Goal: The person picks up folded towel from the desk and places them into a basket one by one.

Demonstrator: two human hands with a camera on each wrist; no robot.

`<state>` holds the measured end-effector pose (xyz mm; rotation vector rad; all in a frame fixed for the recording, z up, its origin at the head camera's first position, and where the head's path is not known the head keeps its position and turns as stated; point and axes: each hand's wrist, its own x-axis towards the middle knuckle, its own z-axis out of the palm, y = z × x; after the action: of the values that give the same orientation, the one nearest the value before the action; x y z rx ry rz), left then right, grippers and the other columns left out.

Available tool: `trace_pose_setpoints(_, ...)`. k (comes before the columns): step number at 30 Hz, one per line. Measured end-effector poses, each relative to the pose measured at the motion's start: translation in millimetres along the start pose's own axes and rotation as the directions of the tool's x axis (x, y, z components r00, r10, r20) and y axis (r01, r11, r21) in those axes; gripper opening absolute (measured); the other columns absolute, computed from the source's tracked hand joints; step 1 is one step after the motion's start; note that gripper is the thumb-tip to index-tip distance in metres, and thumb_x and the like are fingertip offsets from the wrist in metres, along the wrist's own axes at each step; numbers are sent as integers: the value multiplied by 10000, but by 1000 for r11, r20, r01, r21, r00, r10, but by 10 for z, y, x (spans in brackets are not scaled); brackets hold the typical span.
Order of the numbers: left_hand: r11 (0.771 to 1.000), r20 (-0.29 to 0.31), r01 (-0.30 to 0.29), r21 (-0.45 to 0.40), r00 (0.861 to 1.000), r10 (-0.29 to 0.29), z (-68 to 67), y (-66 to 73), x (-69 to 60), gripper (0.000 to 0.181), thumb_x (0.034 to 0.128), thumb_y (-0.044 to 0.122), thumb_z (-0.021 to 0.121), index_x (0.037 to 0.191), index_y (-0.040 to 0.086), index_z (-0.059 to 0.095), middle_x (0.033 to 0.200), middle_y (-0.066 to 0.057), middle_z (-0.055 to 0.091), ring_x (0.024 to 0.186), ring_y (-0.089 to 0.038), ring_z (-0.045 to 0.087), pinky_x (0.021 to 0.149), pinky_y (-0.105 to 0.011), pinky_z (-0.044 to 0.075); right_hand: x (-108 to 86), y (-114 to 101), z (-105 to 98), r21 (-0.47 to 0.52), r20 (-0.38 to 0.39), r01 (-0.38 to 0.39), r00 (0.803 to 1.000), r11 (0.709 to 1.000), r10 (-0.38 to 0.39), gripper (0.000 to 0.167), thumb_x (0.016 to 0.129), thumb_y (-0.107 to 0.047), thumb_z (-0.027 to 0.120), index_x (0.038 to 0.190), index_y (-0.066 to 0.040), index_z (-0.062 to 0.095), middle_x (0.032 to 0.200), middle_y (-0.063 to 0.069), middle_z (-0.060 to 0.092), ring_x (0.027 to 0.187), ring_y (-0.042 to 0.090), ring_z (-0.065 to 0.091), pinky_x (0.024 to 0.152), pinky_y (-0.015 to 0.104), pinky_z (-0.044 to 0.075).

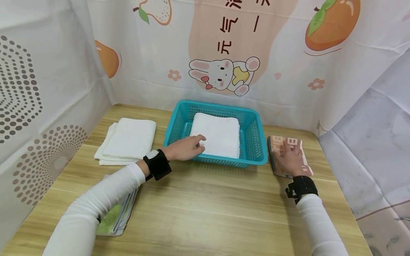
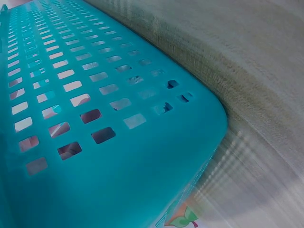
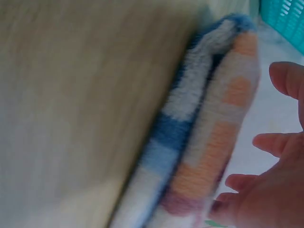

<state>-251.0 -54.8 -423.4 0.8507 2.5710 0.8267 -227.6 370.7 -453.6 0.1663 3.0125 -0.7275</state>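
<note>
A folded white towel (image 1: pixel 221 137) lies inside a turquoise plastic basket (image 1: pixel 256 161). Over the basket's near left rim is my left hand (image 1: pixel 185 148), fingers loosely bent and holding nothing; whether it touches the rim I cannot tell. The left wrist view is filled mostly by the perforated basket wall (image 2: pixel 142 166), with no hand visible. To the basket's right, my right hand (image 1: pixel 289 160) is spread over a stack of folded patterned towels. In the right wrist view, an orange-and-white towel (image 3: pixel 223 128) lies against a blue-and-white one (image 3: pixel 166 128), and the fingers (image 3: pixel 270 142) appear apart from them.
Folded white towels (image 1: pixel 131 138) lie left of the basket. Nearer, a green-and-grey folded towel (image 1: pixel 120 217) is partly hidden beneath my left forearm. Printed curtains (image 1: pixel 144 71) enclose the wooden table (image 1: pixel 217 213) at the back and sides.
</note>
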Motion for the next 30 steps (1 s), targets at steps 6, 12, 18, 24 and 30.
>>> trace_pose_setpoints(6, 1000, -8, -3, 1, 1000, 3, 7, 8, 9, 500, 1055, 365, 392, 1472, 91, 419, 1153, -61, 635, 896, -150, 600, 837, -345, 502, 29, 110, 14, -13, 63, -1, 998, 1000, 2, 725, 1015, -414, 469, 1485, 91, 242, 1469, 498, 61, 1324, 696, 72, 1032, 759, 140)
trace_pose_setpoints(12, 1000, -13, 2, 4, 1000, -2, 4, 11, 7, 496, 1053, 362, 400, 1471, 96, 422, 1160, -66, 635, 883, -152, 600, 831, -344, 506, 53, 147, 21, -30, 69, 4, 998, 1000, -2, 701, 1033, -425, 377, 1465, 116, 271, 1432, 494, 176, 1315, 679, 129, 1042, 736, 162)
trace_pose_setpoints(18, 1000, -17, 2, 13, 1000, -2, 6, 13, 2, 491, 1052, 362, 412, 1467, 101, 430, 1153, -61, 636, 864, -152, 595, 804, -331, 508, 49, 164, 12, -1, 75, -17, 997, 1000, 17, 694, 1036, -401, 335, 1490, 117, 249, 1458, 489, 139, 1318, 678, 135, 1052, 720, 176)
trace_pose_setpoints(24, 1000, -23, 1, 21, 1000, 0, 5, 16, 3, 483, 1053, 358, 412, 1460, 100, 436, 1128, -51, 639, 839, -151, 593, 784, -326, 505, 40, 173, 17, 20, 75, -37, 997, 999, 36, 732, 1019, -400, 424, 1495, 126, 241, 1465, 481, 121, 1316, 672, 144, 1043, 721, 191)
trace_pose_setpoints(30, 1000, -25, -1, 24, 1000, 2, 8, 14, -2, 484, 1054, 359, 406, 1459, 97, 437, 1125, -46, 638, 829, -145, 592, 772, -318, 500, 43, 175, 34, 17, 70, -48, 996, 999, 47, 733, 1018, -408, 435, 1500, 113, 250, 1468, 477, 129, 1318, 674, 147, 1038, 721, 200)
